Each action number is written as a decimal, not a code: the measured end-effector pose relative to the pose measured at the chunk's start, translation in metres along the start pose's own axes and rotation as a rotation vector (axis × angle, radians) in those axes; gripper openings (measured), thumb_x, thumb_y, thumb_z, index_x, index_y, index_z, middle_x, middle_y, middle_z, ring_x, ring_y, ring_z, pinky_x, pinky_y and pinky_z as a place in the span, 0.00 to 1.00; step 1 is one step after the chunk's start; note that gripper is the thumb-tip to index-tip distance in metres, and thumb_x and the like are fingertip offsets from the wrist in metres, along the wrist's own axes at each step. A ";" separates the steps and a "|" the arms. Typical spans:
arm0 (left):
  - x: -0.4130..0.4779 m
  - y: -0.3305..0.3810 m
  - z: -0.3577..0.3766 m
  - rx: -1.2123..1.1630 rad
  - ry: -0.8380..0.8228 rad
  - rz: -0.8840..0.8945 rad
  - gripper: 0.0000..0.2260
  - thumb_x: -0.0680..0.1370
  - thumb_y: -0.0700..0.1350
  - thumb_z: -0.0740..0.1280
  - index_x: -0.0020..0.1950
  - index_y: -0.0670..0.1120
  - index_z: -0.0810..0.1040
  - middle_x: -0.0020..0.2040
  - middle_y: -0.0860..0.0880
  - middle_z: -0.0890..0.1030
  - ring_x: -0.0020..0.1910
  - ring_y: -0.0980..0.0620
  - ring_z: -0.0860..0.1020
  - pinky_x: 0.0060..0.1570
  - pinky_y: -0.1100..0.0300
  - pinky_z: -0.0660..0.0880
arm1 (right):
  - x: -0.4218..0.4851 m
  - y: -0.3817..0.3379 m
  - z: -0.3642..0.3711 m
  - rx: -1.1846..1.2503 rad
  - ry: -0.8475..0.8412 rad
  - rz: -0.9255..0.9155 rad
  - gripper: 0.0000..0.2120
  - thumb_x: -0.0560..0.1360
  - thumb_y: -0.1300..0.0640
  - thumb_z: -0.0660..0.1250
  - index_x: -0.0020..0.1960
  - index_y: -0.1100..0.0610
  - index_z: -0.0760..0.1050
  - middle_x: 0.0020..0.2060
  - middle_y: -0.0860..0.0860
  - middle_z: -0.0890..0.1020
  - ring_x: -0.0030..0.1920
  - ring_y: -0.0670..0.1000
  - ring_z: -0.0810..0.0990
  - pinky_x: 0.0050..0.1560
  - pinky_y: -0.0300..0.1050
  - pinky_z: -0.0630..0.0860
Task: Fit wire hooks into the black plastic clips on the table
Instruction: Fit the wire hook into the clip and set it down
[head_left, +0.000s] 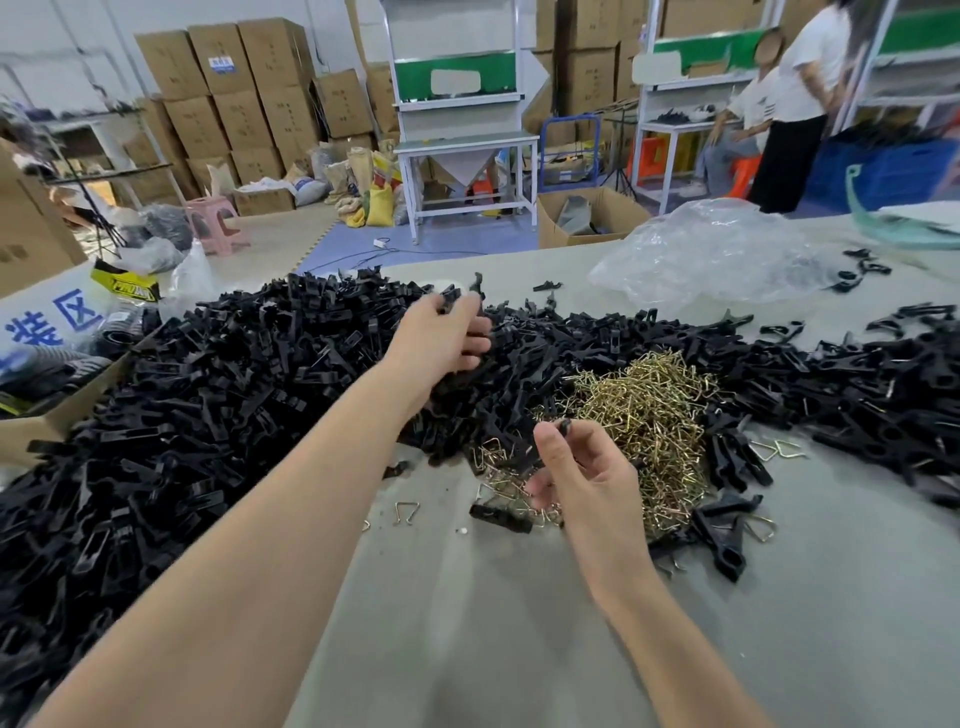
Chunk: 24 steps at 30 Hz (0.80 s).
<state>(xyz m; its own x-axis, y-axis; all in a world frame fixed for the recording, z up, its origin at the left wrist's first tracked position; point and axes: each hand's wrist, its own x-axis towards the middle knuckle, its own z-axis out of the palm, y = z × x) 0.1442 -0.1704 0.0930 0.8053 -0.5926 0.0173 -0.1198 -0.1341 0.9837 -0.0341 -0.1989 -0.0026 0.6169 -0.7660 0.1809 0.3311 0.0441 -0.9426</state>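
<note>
A big heap of black plastic clips (208, 395) covers the left and middle of the grey table (467, 623) and runs on to the right. A mound of brass-coloured wire hooks (649, 415) lies in the middle. My left hand (441, 338) reaches far over the heap, its fingers curled round a black clip (451, 301) at the fingertips. My right hand (582, 473) hovers at the near edge of the hook mound, thumb and fingers pinching a small black clip (563, 427). Loose hooks and single clips lie scattered below it.
A crumpled clear plastic bag (727, 254) sits at the back right of the table. An open cardboard box (52, 410) stands at the left edge. Beyond the table are stacked cartons, a white workbench (467, 145) and two people (779, 104) at the far right.
</note>
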 end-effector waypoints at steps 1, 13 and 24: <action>0.006 0.000 0.001 0.081 0.033 0.015 0.19 0.83 0.47 0.61 0.74 0.43 0.67 0.48 0.45 0.84 0.38 0.52 0.79 0.37 0.57 0.79 | 0.000 0.000 -0.001 0.006 0.002 0.003 0.13 0.72 0.44 0.72 0.47 0.54 0.78 0.33 0.45 0.79 0.31 0.47 0.78 0.31 0.39 0.76; -0.060 -0.074 0.026 0.792 0.098 0.100 0.11 0.81 0.52 0.64 0.60 0.48 0.70 0.56 0.48 0.78 0.53 0.45 0.78 0.54 0.48 0.76 | -0.001 0.002 0.001 0.001 0.004 -0.027 0.08 0.72 0.41 0.71 0.47 0.43 0.79 0.39 0.44 0.83 0.33 0.44 0.80 0.32 0.36 0.76; -0.097 -0.084 -0.010 -0.068 0.171 0.130 0.16 0.81 0.33 0.60 0.59 0.53 0.75 0.44 0.45 0.81 0.36 0.50 0.81 0.37 0.60 0.80 | -0.002 0.004 0.002 -0.054 -0.096 0.047 0.12 0.71 0.43 0.70 0.51 0.46 0.82 0.35 0.42 0.83 0.33 0.45 0.80 0.35 0.35 0.77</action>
<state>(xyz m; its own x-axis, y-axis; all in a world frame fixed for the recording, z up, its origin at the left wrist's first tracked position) 0.0817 -0.0940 0.0105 0.8733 -0.4571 0.1687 -0.1940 -0.0085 0.9810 -0.0325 -0.1954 -0.0062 0.6973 -0.6987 0.1601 0.2633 0.0419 -0.9638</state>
